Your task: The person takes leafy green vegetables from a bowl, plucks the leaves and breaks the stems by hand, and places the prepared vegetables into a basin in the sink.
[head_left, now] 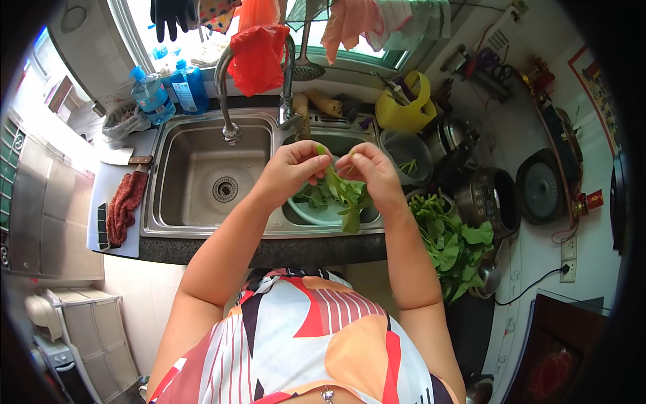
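Over the right-hand basin, my left hand (294,172) pinches a sprig of leafy greens (350,196) between thumb and fingers. Close beside it, my right hand (377,174) has its thumb and fingertips pressed together at the same sprig, whose leaves hang down between the two hands. Below them a pale bowl (304,214) in the basin holds picked leaves (313,195). To the right, a clear plastic container (406,151) has a few short green pieces inside. A large heap of leafy greens (449,246) lies on the counter by my right forearm.
On the left are the steel sink basin (192,195), a white cutting board (101,185), a knife (128,158) and a reddish cloth (126,209). The faucet (231,131) arches behind. A yellow basket (407,108) and a dark rice cooker (486,198) stand right.
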Available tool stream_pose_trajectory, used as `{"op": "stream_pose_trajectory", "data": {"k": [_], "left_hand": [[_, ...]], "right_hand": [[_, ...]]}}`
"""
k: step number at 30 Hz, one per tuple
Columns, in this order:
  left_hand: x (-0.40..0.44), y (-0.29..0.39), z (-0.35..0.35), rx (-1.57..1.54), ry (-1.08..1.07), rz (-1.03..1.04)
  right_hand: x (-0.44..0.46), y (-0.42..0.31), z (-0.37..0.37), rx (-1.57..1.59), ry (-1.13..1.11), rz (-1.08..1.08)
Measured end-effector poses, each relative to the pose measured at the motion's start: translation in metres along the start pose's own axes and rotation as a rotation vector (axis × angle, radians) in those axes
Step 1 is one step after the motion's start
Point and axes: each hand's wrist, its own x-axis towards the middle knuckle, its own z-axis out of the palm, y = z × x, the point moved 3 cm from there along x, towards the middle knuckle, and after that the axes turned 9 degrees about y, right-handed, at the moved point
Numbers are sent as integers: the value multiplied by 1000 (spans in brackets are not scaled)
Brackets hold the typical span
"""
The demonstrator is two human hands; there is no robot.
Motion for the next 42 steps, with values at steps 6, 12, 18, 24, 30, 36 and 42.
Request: {"op": "stream_pose_trajectory", "data": {"k": [6,12,18,24,30,36,42], "left_hand": [[9,-10,-1,1,77,-46],[4,-14,12,-65,48,-89],[4,-18,15,-34,-5,3],[11,-8,3,-9,-109,-69],[11,-7,6,-28,-145,-49],[9,-23,9,111,-60,-26],[14,-27,-6,-50,6,-77]], "right_hand": [[-14,1,10,-229,-156,-71],[-8,8,3,-245,-115,-51],[5,42,-6,214,6,191],[-15,29,-1,74,-260,312],[-14,30,2,-56,-310,175],[0,49,-4,94,-74,208],[10,58,-22,379,107,354]]}}
